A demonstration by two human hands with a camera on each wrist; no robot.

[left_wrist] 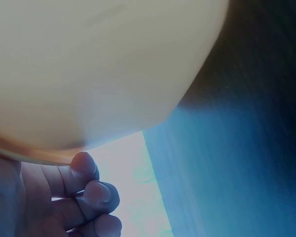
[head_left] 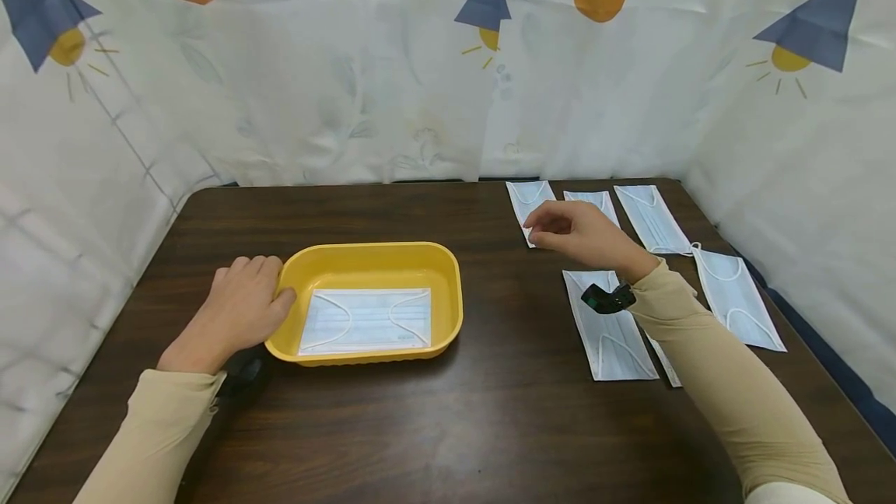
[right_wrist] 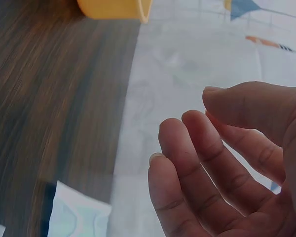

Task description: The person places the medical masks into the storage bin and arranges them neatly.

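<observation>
A yellow plastic tray (head_left: 448, 271) sits on the table, and one pale blue face mask (head_left: 371, 321) with white ear loops lies flat inside it. My left hand (head_left: 245, 306) grips the tray's left rim; in the left wrist view its curled fingers (left_wrist: 96, 195) show at the tray's edge. Over at the right, my right hand (head_left: 577, 232) hovers among loose masks with its fingers loosely bent and nothing between them. It partly covers the back-left mask (head_left: 526, 194) and the back-middle mask (head_left: 598, 201). Under the right wrist, a nearer mask (head_left: 605, 333) overlaps another, mostly hidden one.
Two more masks, one at the back right (head_left: 651, 216) and one near the right edge (head_left: 742, 302), lie on the dark wooden table (head_left: 448, 434). A white patterned curtain (head_left: 350, 99) hangs behind the table and along both sides.
</observation>
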